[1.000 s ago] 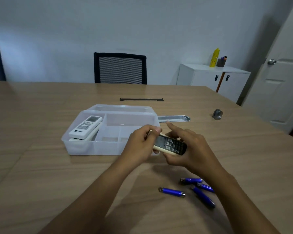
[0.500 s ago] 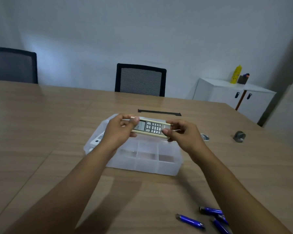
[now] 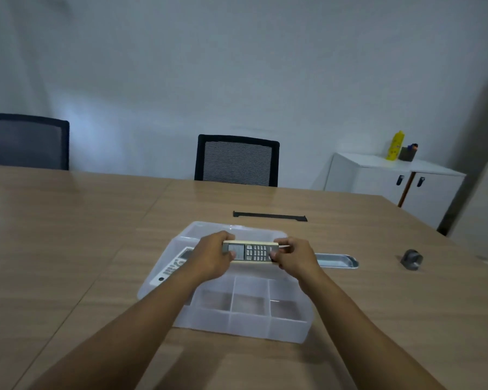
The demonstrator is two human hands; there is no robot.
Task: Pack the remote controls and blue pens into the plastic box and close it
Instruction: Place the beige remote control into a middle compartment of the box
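Since half a second ago you have carried the slim beige remote control with grey buttons (image 3: pixel 250 251) a little farther out over the translucent plastic compartment box (image 3: pixel 245 325), and the blue pens that lay near you on the right have slipped out of view. Your left hand (image 3: pixel 213 256) is closed around the remote's left end, thumb across the display, while your right hand (image 3: pixel 292 260) pinches the right end between thumb and fingers, so the remote lies level, crosswise, buttons up (above the box's long far section, not yet resting in it). Inside the box, in the long left compartment, a white remote control with dark buttons (image 3: pixel 173 267) lies partly hidden by your left forearm. The three small near compartments hold nothing. Just right of the box on the light wooden table (image 3: pixel 68 249) sits a shallow metal tray (image 3: pixel 337 260), and farther right a small grey round object (image 3: pixel 412 259).
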